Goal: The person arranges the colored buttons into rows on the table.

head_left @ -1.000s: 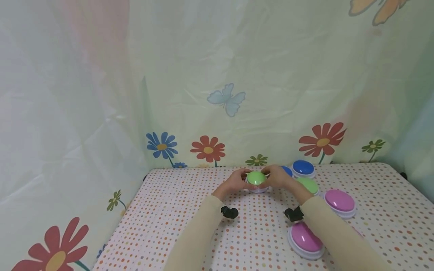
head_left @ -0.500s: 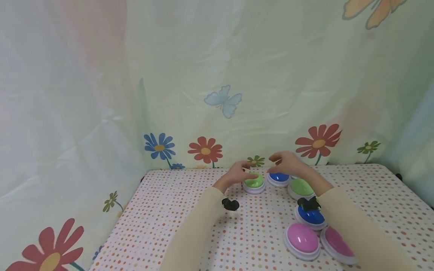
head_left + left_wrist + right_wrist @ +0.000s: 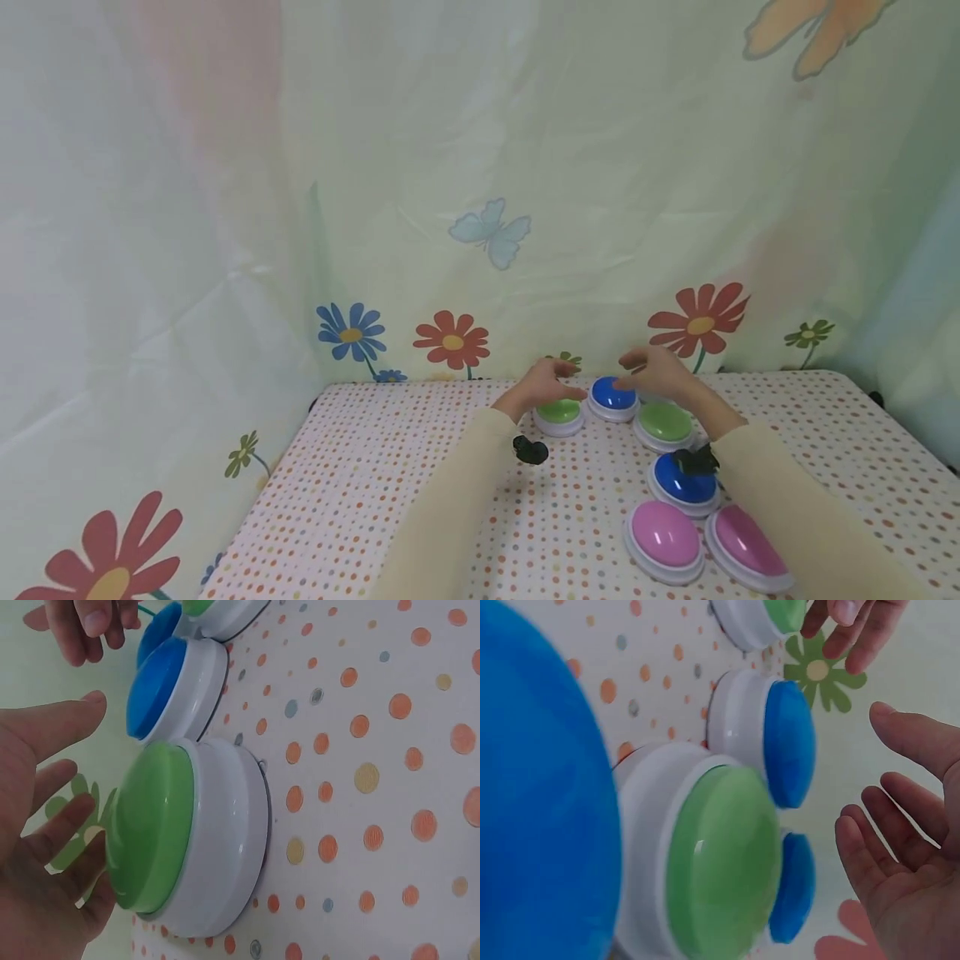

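Note:
My left hand [image 3: 543,385] hovers by a green dome button with a white base [image 3: 558,412]. The left wrist view shows its fingers loosely spread beside the green dome [image 3: 150,829]; whether the fingertips touch it is hard to tell. Just right of that button stands a blue dome button [image 3: 613,394]. My right hand [image 3: 660,373] is raised above and right of the blue one, with relaxed fingers and nothing in it. In the right wrist view, the right palm [image 3: 907,877] is apart from the nearby blue button [image 3: 789,742] and green button [image 3: 724,862].
On the dotted tabletop [image 3: 405,467], a second green button [image 3: 665,422], another blue button [image 3: 684,482] and two pink buttons [image 3: 665,533] curve toward the front right. A further blue button [image 3: 793,889] shows behind the green one. A flowered curtain [image 3: 600,208] hangs behind the table.
Both hands held the green button between them one second ago. Since then the right hand has come off it and moved right, past the blue button; the left has loosened but remains beside it.

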### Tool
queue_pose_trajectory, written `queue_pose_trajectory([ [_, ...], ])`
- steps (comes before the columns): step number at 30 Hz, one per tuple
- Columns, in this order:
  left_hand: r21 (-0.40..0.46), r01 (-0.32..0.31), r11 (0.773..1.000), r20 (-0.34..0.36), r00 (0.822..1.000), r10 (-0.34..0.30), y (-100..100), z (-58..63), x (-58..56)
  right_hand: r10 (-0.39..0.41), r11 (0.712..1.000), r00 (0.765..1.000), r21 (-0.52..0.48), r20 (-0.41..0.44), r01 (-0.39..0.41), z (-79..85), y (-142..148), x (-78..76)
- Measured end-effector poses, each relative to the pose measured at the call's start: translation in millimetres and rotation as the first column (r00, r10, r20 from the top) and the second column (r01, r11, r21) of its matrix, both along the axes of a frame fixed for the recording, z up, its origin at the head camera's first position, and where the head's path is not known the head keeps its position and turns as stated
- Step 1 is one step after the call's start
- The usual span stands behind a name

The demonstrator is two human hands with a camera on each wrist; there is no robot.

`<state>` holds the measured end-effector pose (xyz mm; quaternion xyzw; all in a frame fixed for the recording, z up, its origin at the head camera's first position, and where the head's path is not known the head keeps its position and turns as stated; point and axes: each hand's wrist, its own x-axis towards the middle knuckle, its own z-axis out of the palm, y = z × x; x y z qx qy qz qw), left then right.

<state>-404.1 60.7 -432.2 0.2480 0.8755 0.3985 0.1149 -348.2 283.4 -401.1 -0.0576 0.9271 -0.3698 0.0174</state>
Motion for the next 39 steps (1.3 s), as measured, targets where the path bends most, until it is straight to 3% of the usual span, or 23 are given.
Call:
queue_pose_trajectory([
  [7, -0.049, 0.03, 0.998, -0.025, 0.999, -0.032, 14, -8.6, -1.7, -0.052, 0.999, 0.998, 0.002, -0.039, 0.052, -12.4, 6, 0.0],
  [14, -0.099, 0.019, 0.995, -0.044, 0.999, -0.024, 24, -15.2, 5.5, -0.053, 0.999, 0.998, 0.003, 0.019, 0.053, -21.9, -3, 2.7],
  [20, -0.143, 0.031, 0.989, -0.067, 0.997, -0.041, 34, -9.6, 8.7, -0.092, 0.996, 0.994, 0.015, 0.05, 0.092, -22.2, 0, 7.7],
  [27, -0.222, 0.047, 0.974, -0.118, 0.99, -0.074, 41, -3.3, -2.6, -0.102, 0.995, 0.992, 0.025, 0.075, 0.101, -21.4, 6, 5.3],
  [33, -0.213, 0.048, 0.976, -0.084, 0.994, -0.068, 40, -1.3, -7.1, -0.09, 0.995, 0.993, 0.057, 0.071, 0.086, -26.5, 9, -3.8],
  [39, -0.204, 0.069, 0.976, -0.045, 0.996, -0.08, 40, -8.6, -4.0, -0.104, 0.991, 0.993, 0.096, 0.053, 0.098, -34.2, 5, 1.5],
])
